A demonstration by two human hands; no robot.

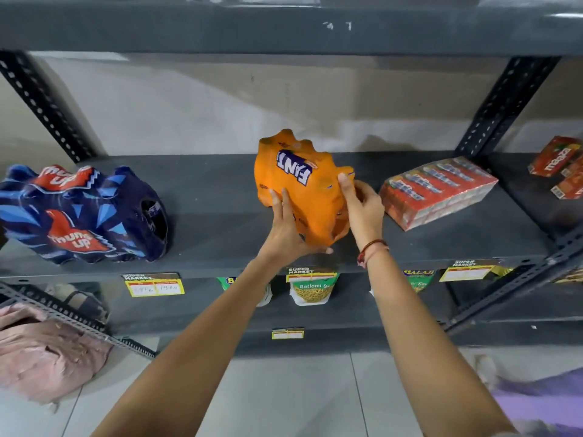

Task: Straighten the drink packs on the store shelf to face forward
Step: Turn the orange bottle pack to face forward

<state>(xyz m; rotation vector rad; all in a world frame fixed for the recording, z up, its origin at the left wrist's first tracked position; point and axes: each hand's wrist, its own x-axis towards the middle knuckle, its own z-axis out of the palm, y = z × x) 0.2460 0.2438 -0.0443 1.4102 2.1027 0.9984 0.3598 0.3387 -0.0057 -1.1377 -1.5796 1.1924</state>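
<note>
An orange Fanta pack (pixel 303 184) lies at the middle of the dark grey shelf (pixel 214 197), its logo turned upside down and angled. My left hand (pixel 288 228) grips its near left side and bottom corner. My right hand (pixel 361 206) holds its right end, thumb on top. A blue Thums Up pack (pixel 82 216) rests on its side at the left of the shelf. A red carton pack (pixel 438 192) lies skewed at the right, apart from my hands.
More red cartons (pixel 558 165) sit on the neighbouring shelf at far right. Yellow price tags (pixel 154 285) hang on the shelf edge, snack bags (pixel 312 290) stand below. A slotted upright (pixel 501 108) rises at right. Pink cloth (pixel 41 351) lies at lower left.
</note>
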